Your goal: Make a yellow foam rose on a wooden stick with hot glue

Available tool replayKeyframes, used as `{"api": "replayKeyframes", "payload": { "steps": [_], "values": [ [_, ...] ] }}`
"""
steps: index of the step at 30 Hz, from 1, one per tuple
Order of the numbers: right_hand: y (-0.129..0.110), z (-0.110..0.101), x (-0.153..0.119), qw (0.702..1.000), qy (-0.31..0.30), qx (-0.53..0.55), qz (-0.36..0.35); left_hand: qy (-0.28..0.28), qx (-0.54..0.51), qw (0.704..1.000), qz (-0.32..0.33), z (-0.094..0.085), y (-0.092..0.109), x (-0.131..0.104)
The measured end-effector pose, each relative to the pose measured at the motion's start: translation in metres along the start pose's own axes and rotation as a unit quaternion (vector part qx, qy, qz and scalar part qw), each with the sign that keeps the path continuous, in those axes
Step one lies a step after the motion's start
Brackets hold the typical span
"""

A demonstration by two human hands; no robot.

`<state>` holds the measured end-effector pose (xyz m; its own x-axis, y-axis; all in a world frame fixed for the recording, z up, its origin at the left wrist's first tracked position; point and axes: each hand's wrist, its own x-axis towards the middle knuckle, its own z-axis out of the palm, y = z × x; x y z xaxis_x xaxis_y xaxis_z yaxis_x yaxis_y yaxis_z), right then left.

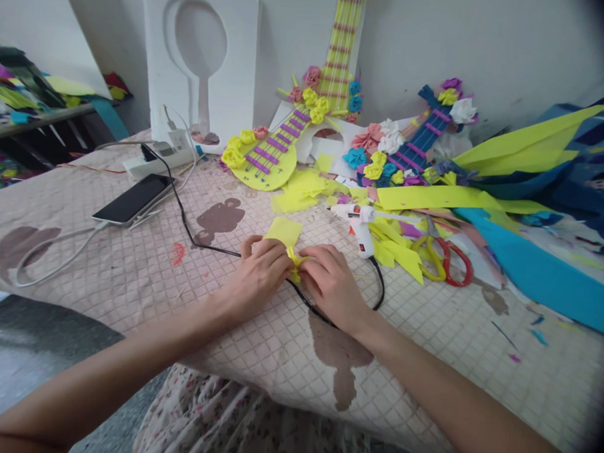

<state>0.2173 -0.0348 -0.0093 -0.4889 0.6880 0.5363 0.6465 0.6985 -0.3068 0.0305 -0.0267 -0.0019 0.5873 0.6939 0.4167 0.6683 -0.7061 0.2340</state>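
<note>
My left hand (pixel 263 270) and my right hand (pixel 332 281) meet low over the table's middle. Between their fingertips is a piece of yellow crepe paper (pixel 294 261), gathered and twisted, partly hidden by the fingers. Both hands are closed on it. A flat pale yellow sheet (pixel 284 231) shows just behind my left fingers. The black cord (pixel 306 299) runs beneath my hands to the white glue gun (pixel 358 222), which lies a little beyond my right hand. Scissors with red and yellow handles (pixel 445 259) rest farther right.
Paper guitars with crepe flowers (pixel 270 151) lean at the back near a white board with a guitar-shaped cutout (pixel 242 63). A phone (pixel 133 198) and power strip (pixel 159 157) lie left. Blue crepe strips (pixel 545 270) and yellow scraps (pixel 303 190) cover the right and back.
</note>
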Motion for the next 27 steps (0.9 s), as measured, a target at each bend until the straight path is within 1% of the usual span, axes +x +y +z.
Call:
{"api": "replayKeyframes", "payload": {
  "steps": [4,11,19,27],
  "values": [
    [-0.003,-0.004,0.0,0.999,0.027,0.01,0.022,0.001,0.008,1.0,-0.006,0.0,0.001,0.001],
    [-0.005,0.0,0.001,1.0,0.007,0.001,0.008,0.012,0.007,1.0,0.002,0.004,-0.001,0.0],
    [-0.002,0.005,-0.001,1.0,-0.005,0.022,-0.016,0.036,0.005,0.999,0.002,0.004,0.0,-0.001],
    [-0.003,0.006,-0.001,0.999,-0.015,0.032,-0.029,0.036,0.005,0.999,-0.01,0.005,0.0,-0.001]
  ]
}}
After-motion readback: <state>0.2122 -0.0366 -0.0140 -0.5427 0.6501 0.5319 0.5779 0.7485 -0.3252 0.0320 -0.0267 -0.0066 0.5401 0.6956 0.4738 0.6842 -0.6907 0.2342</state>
